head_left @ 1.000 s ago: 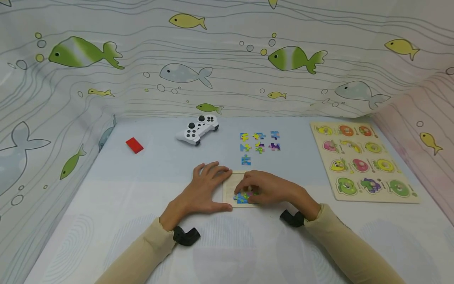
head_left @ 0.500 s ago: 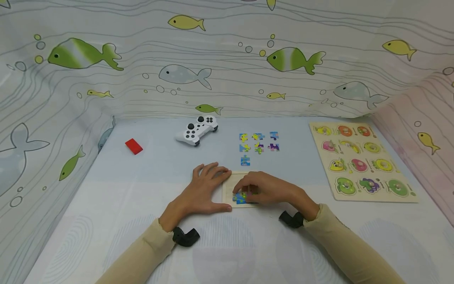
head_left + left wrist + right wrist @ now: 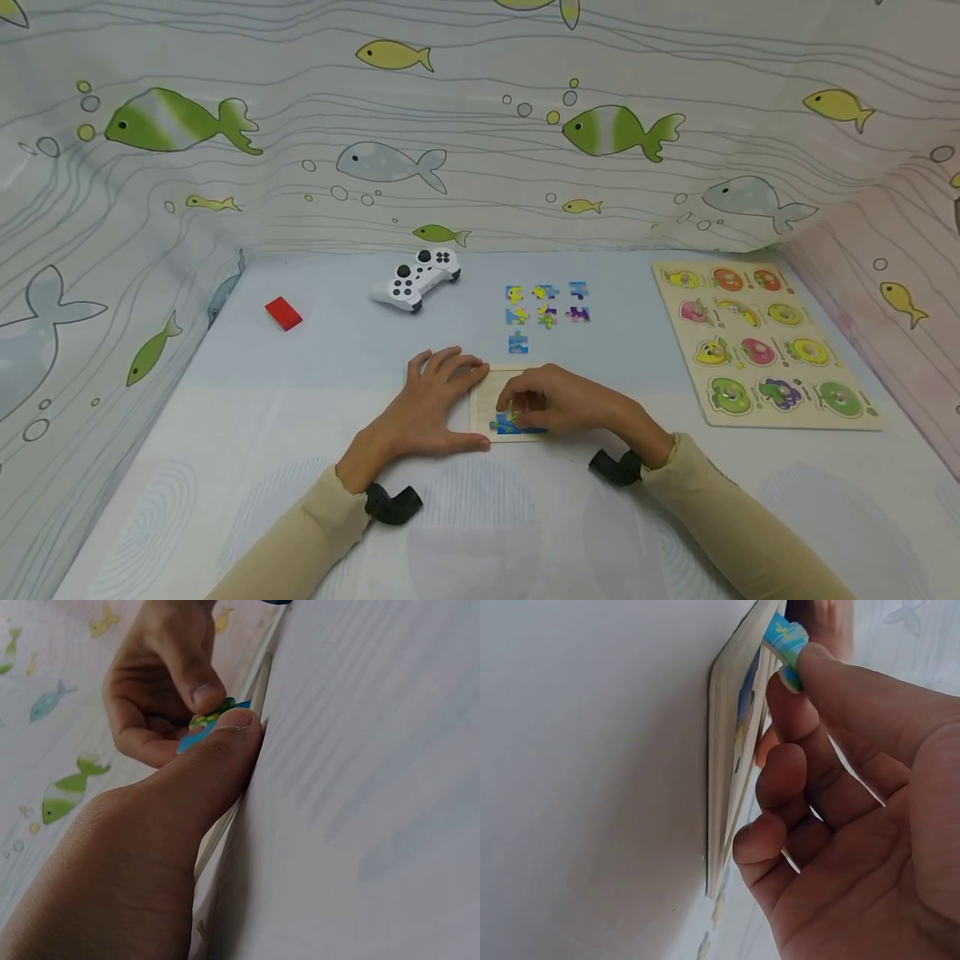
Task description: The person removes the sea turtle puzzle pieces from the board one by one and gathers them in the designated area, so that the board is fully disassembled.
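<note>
A small wooden puzzle tray (image 3: 486, 392) lies on the table in the head view. My left hand (image 3: 435, 408) is spread at its left side, index fingertip at the far edge and thumb at the near edge. Over the tray, my right hand (image 3: 562, 402) pinches a blue jigsaw piece (image 3: 786, 636) with green and yellow marks between thumb and index finger. The right wrist view shows that piece tilted above the tray's rim, and part of a printed picture (image 3: 744, 705) inside the tray. In the head view, the right hand hides the tray's right part.
Several loose jigsaw pieces (image 3: 547, 315) lie in rows beyond the tray. Behind and left are a white game controller (image 3: 418, 279) and a red rectangular piece (image 3: 284, 313). A wooden fruit puzzle board (image 3: 765, 346) lies at the right. Fish-print sheeting (image 3: 480, 125) rises behind the table.
The blue jigsaw piece at my right fingertips has shifted slightly left and toward me and changed its tilt. My left hand stays in place at the tray.
</note>
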`<state>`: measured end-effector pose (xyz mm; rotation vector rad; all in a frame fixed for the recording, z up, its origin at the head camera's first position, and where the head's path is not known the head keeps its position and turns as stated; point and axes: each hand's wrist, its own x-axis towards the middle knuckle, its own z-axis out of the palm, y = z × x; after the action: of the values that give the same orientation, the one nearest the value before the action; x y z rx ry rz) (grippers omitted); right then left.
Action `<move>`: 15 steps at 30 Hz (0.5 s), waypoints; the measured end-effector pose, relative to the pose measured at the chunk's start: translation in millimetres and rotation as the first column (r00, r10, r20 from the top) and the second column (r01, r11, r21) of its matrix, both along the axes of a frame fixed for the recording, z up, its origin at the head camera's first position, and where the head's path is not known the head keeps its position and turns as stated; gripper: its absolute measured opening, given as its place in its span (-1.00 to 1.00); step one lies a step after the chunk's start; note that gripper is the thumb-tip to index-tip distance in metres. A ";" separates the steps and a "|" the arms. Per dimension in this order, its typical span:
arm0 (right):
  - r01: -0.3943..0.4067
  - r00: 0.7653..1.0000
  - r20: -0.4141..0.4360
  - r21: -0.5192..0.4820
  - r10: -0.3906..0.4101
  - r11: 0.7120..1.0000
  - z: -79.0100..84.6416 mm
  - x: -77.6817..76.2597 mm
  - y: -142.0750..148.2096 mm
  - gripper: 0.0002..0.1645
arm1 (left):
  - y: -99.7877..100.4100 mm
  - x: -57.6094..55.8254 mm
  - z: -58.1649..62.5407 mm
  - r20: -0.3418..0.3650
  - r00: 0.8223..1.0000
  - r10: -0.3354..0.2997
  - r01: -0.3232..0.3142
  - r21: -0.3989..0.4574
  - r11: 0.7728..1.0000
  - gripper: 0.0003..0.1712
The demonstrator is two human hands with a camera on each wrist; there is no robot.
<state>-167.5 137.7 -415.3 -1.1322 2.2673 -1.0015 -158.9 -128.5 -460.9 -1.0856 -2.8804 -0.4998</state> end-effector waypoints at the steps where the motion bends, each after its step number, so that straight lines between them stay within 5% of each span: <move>1: 0.002 1.000 0.002 -0.003 -0.002 1.000 -0.3 -0.2 0.2 -0.81 | 0.0 0.2 0.1 -0.001 1.000 0.000 0.000 0.001 1.000 0.18; 15: 0.033 0.999 0.014 -0.023 -0.032 0.999 -0.9 -0.6 0.0 -0.90 | 0.4 1.1 0.2 -0.006 1.000 0.005 -0.005 -0.009 1.000 0.18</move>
<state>-168.1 137.8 -416.2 -1.0980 2.2759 -1.0469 -157.8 -128.0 -460.7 -1.0785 -2.8823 -0.4829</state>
